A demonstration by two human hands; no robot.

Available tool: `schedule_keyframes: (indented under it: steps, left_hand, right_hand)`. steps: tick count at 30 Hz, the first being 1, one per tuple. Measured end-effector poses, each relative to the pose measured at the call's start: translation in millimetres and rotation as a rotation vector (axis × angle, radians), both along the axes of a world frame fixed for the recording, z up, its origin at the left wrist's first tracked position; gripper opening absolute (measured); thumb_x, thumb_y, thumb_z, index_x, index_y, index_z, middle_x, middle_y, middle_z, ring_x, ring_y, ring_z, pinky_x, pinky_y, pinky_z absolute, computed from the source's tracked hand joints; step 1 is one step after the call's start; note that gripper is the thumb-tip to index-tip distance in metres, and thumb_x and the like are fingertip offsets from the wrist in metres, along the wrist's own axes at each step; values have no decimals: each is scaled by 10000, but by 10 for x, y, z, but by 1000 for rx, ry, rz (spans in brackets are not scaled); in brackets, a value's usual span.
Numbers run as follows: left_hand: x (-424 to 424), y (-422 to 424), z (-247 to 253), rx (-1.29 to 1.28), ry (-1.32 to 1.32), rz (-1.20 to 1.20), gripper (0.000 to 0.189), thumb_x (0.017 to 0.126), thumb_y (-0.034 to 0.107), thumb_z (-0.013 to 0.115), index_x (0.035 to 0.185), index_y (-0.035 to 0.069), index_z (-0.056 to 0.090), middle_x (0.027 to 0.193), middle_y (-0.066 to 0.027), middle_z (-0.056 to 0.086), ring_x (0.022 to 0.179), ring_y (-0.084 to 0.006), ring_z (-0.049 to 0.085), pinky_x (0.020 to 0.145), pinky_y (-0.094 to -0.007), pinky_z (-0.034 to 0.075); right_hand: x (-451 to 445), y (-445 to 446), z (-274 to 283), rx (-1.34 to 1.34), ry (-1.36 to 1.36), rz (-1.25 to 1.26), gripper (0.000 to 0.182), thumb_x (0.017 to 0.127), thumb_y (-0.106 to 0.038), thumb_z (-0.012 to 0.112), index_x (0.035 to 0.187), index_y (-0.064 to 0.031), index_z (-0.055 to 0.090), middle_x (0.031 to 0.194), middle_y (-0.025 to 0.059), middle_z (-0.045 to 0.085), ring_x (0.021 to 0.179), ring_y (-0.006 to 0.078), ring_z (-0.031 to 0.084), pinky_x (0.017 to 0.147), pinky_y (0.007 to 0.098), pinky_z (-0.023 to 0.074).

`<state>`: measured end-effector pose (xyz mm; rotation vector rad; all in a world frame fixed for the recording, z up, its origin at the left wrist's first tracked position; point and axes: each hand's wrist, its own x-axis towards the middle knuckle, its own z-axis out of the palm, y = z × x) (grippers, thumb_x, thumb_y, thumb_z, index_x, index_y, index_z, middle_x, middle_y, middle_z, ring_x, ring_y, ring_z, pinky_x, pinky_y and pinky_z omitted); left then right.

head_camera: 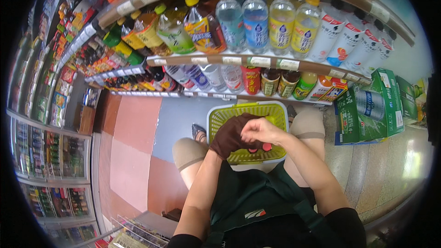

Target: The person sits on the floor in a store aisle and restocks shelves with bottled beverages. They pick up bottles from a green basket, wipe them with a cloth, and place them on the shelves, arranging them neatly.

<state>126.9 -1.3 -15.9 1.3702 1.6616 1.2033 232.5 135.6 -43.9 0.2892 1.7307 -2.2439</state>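
Note:
A brown cloth point(229, 136) covers my left hand point(231, 137), so its fingers are hidden. My right hand point(260, 131) is bare, with curled fingers against the cloth; whether they pinch it cannot be made out. Both hands are over a yellow-green plastic shopping basket point(282, 110) with a pale rim, which stands between my knees. Red round caps point(267, 147) show inside the basket, just below my right hand. Beyond the basket, a low shelf holds bottled drinks, among them a red can or bottle point(251, 80) and bottles with dark caps point(270, 81).
Above, a shelf point(241, 59) holds a row of bottles with yellow caps point(255, 20) and white bottles point(327, 32). Green cartons point(373, 106) stand on the floor at the right. Glass-door coolers point(51, 153) line the left. A wire rack point(134, 232) is at the lower left.

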Motion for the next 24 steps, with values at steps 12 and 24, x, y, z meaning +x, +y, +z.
schedule_keyframes:
  steps: [12, 24]
  left_hand:
    - [96, 735, 1583, 136, 761, -149, 311, 625, 196, 759, 919, 127, 683, 899, -107, 660, 801, -299, 638, 676, -401, 510]
    - [-48, 1727, 3285, 740, 1461, 299, 459, 685, 70, 685, 1136, 77, 605, 1121, -137, 539, 1077, -336, 521, 904, -457, 439]
  right_hand:
    - [270, 401, 365, -568, 284, -620, 425, 883, 3, 550, 1300, -4, 467, 1251, 99, 561, 1116, 212, 557, 984, 375, 442]
    - [2373, 2334, 3654, 1012, 1136, -1415, 320, 888, -187, 493, 1092, 59, 502, 907, 109, 588, 898, 206, 562, 828, 322, 426]
